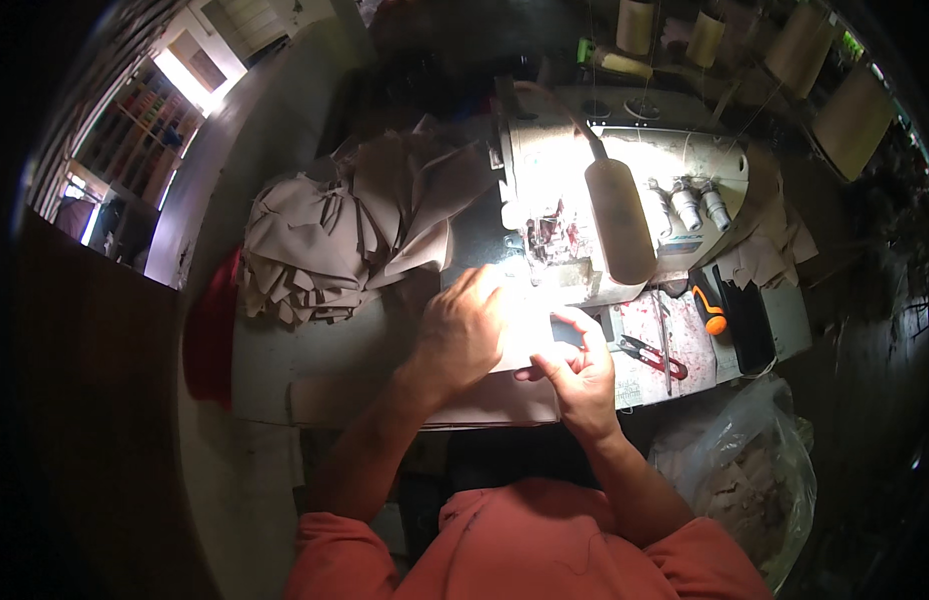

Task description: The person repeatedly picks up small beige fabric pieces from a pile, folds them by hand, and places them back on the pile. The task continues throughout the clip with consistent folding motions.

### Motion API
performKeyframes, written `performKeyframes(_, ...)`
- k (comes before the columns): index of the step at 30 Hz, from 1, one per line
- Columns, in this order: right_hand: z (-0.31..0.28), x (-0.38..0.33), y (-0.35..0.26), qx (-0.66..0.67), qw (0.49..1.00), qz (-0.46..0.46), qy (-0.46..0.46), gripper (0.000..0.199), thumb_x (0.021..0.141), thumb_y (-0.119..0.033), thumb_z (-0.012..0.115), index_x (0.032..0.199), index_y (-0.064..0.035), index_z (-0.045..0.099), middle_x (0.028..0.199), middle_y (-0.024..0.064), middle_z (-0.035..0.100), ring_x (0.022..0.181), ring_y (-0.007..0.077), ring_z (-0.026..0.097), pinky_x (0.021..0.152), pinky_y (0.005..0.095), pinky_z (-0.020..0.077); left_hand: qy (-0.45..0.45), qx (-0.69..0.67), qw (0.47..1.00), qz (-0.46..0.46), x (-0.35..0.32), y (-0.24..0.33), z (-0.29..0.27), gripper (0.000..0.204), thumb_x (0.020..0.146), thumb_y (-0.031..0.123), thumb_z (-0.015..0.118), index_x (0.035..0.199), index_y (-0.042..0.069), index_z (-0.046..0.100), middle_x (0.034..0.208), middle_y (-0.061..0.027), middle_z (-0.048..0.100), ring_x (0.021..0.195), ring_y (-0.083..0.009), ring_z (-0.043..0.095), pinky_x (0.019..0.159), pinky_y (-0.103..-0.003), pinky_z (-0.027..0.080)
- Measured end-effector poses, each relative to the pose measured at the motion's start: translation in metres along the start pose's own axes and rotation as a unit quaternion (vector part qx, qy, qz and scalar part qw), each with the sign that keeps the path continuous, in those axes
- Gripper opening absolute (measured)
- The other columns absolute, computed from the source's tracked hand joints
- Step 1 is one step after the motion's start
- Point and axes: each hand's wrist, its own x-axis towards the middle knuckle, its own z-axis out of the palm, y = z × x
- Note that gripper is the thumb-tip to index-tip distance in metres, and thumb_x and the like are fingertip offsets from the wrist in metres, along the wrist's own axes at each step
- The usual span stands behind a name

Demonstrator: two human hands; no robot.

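Observation:
A beige fabric piece (pixel 500 395) lies on the sewing table in front of a white overlock sewing machine (pixel 625 190). My left hand (pixel 465 325) rests flat on this fabric, fingers spread, near the needle area (pixel 545 240). My right hand (pixel 580 365) pinches the fabric's right edge just below the brightly lit presser foot. A machine lamp (pixel 620 220) shines on the work spot, washing out the cloth there.
A tall stack of cut beige pieces (pixel 335 240) sits left of the machine. Red-handled snips (pixel 655 355) and an orange-tipped tool (pixel 710 310) lie to the right. Thread cones (pixel 850 120) stand behind. A clear plastic bag of scraps (pixel 745 470) hangs at lower right.

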Motion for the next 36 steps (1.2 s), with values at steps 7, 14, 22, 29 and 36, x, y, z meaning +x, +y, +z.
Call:
performKeyframes(7,-0.004,0.02,-0.003,-0.103,0.994,0.022,-0.02,0.019,0.081,0.0,0.05,0.099,0.0059,0.053,0.086,0.0113,0.058,0.065,0.0156,0.059,0.062,0.0243,0.0487,0.026,-0.037,0.999,0.02,0.02,-0.02,0.006,0.013,0.068,0.005,0.053,0.08,0.001,0.051,0.08,-0.0129,0.049,0.075,-0.0289,0.05,0.065,-0.036,0.042)
performKeyframes(14,0.002,0.025,-0.003,-0.087,0.996,0.028,0.001,0.018,0.081,-0.002,0.05,0.098,0.0054,0.055,0.077,0.0105,0.061,0.063,0.0118,0.057,0.06,0.022,0.0478,0.068,0.001,0.996,0.056,0.0,-0.012,0.01,0.022,0.068,0.001,0.051,0.09,-0.003,0.053,0.097,-0.0173,0.053,0.097,-0.0298,0.05,0.084,-0.037,0.039)
performKeyframes(22,-0.034,-0.008,-0.007,-0.118,0.993,0.004,0.002,0.016,0.084,-0.001,0.044,0.097,0.0048,0.051,0.076,0.0119,0.058,0.067,0.0138,0.057,0.063,0.0238,0.0479,-0.058,0.08,0.995,-0.016,0.036,-0.066,0.014,0.031,0.074,0.013,0.052,0.102,0.003,0.05,0.081,-0.0159,0.058,0.065,-0.0305,0.056,0.063,-0.041,0.045)
performKeyframes(29,-0.063,-0.034,-0.002,-0.198,0.979,0.051,0.021,0.016,0.083,-0.004,0.046,0.096,0.0045,0.051,0.076,0.0107,0.059,0.064,0.0125,0.056,0.061,0.0223,0.0468,0.131,0.17,0.976,0.042,0.041,-0.073,-0.009,0.017,0.08,0.014,0.047,0.089,0.003,0.056,0.085,-0.0117,0.058,0.064,-0.0253,0.056,0.06,-0.031,0.046)
performKeyframes(36,-0.065,-0.046,0.001,-0.249,0.96,0.122,-0.024,0.017,0.082,-0.003,0.047,0.096,0.005,0.052,0.076,0.0103,0.06,0.064,0.0109,0.056,0.061,0.0217,0.0462,0.025,-0.04,0.996,-0.077,-0.069,0.025,0.046,0.015,0.07,0.018,0.062,0.076,0.005,0.057,0.077,-0.0074,0.052,0.077,-0.0234,0.048,0.069,-0.032,0.039)
